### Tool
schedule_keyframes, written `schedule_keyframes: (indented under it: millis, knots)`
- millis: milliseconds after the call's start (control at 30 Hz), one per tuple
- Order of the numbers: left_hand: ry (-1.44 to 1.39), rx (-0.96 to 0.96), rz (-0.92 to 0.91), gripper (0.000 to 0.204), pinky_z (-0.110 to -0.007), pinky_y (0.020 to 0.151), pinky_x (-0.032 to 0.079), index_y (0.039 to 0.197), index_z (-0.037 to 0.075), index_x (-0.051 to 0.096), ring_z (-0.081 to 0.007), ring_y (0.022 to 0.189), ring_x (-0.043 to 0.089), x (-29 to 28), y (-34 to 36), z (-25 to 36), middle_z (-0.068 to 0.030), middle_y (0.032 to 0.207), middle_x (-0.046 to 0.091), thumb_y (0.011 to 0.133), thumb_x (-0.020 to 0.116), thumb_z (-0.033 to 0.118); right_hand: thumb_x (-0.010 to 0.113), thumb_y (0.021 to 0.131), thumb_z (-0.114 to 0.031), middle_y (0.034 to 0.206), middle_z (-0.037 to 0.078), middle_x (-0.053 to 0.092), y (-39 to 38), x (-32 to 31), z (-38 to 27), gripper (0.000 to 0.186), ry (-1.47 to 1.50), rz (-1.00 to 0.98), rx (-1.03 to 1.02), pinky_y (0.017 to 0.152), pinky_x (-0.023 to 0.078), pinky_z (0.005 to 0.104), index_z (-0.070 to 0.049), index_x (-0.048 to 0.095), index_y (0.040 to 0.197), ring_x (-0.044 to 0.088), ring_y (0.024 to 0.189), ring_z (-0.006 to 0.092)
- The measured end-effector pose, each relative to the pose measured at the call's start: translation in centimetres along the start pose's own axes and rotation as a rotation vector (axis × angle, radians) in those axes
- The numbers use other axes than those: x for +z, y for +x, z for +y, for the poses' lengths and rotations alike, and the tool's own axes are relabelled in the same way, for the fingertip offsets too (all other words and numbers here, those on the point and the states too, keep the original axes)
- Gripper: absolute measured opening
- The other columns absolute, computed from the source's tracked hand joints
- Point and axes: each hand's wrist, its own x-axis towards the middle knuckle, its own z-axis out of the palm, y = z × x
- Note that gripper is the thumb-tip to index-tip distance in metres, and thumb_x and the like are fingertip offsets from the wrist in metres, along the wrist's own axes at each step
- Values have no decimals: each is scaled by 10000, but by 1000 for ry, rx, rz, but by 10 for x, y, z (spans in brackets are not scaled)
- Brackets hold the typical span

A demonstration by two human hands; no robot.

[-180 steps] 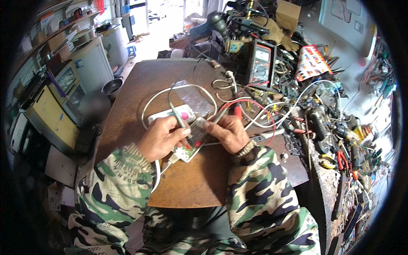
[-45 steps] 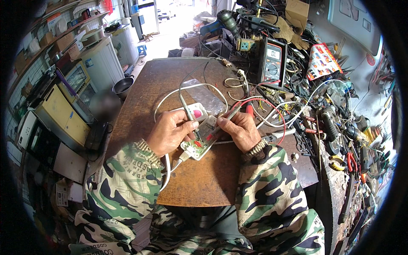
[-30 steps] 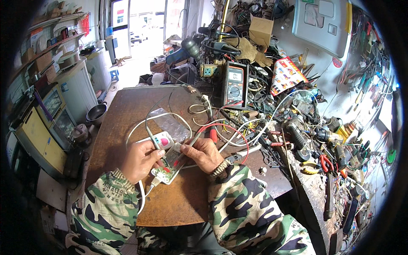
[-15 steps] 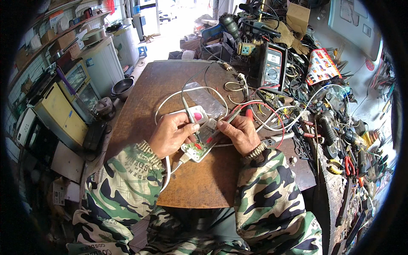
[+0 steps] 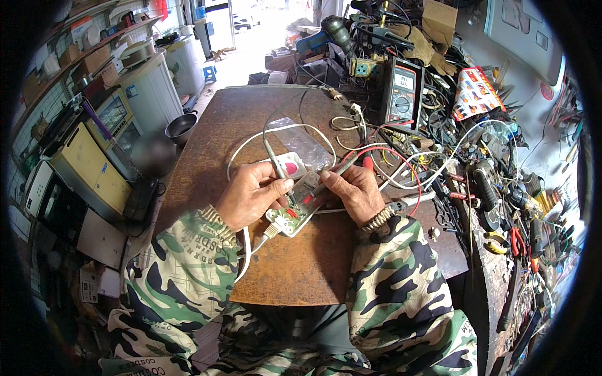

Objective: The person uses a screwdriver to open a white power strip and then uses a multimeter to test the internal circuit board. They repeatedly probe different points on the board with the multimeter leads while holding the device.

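Observation:
On the brown wooden table, an opened white plastic case (image 5: 290,224) lies between my hands, with a green board, red wires and a white cord at its near end. My left hand (image 5: 251,195) is closed around a dark test probe (image 5: 271,152) that points down into the case. In my right hand (image 5: 356,193) I pinch a second test probe (image 5: 343,166), its red lead looping off to the right. My fingertips partly hide the inside of the case. Just behind sits a white cover with a pink-red round patch (image 5: 290,168). A multimeter (image 5: 401,94) stands upright at the far right.
A clear plastic bag (image 5: 304,141) and looped white cable (image 5: 244,139) lie on the table (image 5: 207,150). Tools, wires and pliers (image 5: 515,243) crowd the right side. A black wok (image 5: 182,127) and cabinets (image 5: 94,166) stand left of the table.
My right hand and its probe have shifted slightly over the case. The left hand keeps nearly the same place, and the view has moved a little.

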Motion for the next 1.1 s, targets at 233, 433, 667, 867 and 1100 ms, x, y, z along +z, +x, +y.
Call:
schedule_keyframes:
  millis: [233, 433, 667, 867, 1100]
  knots:
    - [46, 55, -14, 172, -215, 611, 505, 994, -25, 651, -73, 689, 611, 5, 1, 3, -22, 813, 646, 942, 643, 139, 634, 953, -226, 804, 37, 671, -1, -1, -1, 289, -13, -21, -38, 647, 483, 280, 58, 676, 990, 581, 714, 104]
    - [81, 47, -28, 271, -243, 638, 523, 1135, -80, 600, -73, 719, 593, 2, -2, 7, -37, 828, 642, 936, 641, 100, 638, 952, -234, 816, 38, 677, 1, 2, -2, 300, -62, -26, -67, 658, 485, 278, 60, 676, 998, 584, 726, 104]
    - [137, 49, -19, 283, -245, 634, 513, 1124, -85, 598, -73, 714, 593, -3, -7, 11, -46, 819, 649, 939, 643, 124, 637, 953, -244, 815, 31, 671, 3, 8, -5, 307, -28, -70, -41, 671, 476, 269, 57, 681, 990, 573, 748, 96]
    - [116, 44, -31, 250, -242, 631, 511, 1076, -80, 609, -72, 709, 593, 3, 0, 7, -47, 813, 653, 938, 645, 126, 631, 956, -243, 806, 18, 663, 3, -1, 0, 296, -68, -57, -56, 658, 463, 273, 47, 684, 988, 553, 734, 90]
    - [133, 47, -25, 247, -246, 631, 515, 1080, -84, 608, -78, 715, 602, -4, -5, 7, -50, 817, 654, 937, 643, 114, 632, 960, -271, 810, 75, 691, 4, 7, -6, 309, -106, -77, -79, 650, 509, 263, 35, 649, 1002, 646, 699, 131]
